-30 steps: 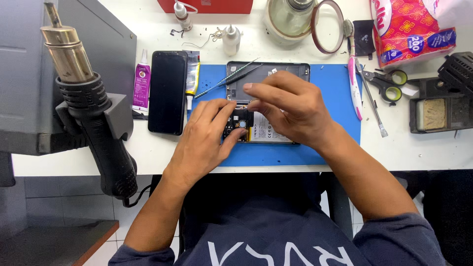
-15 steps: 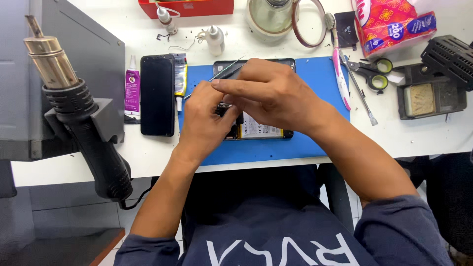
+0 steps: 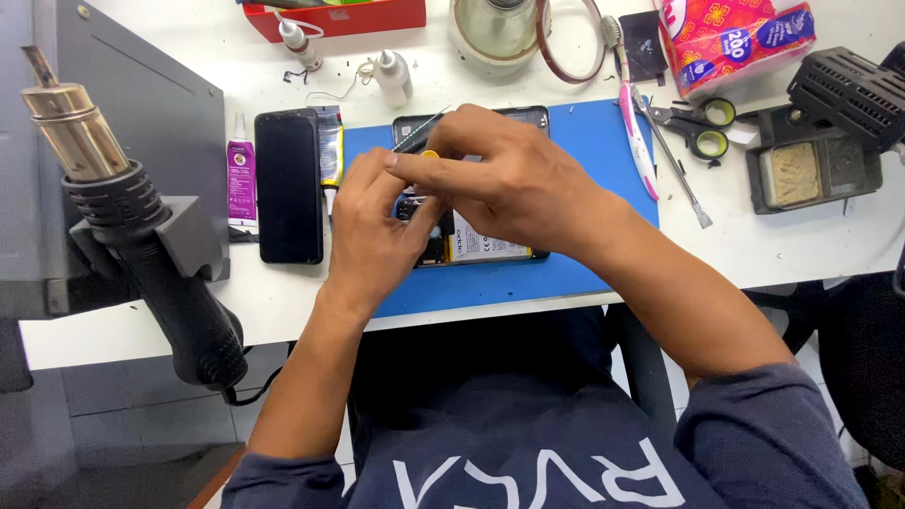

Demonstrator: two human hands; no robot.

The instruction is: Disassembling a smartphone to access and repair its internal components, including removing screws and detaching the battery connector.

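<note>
I see opened phone (image 3: 490,247) lying on blue mat (image 3: 603,141), centre of white table (image 3: 801,245). Right hand (image 3: 514,179) pinches small yellow-capped screwdriver (image 3: 429,155), tip hidden. Left hand (image 3: 372,236) curls round phone's left edge, steadying it. My advice: keep driver upright, light pressure, phone pinned flat. Both wrists hover above mat, fingers bent inward
</note>
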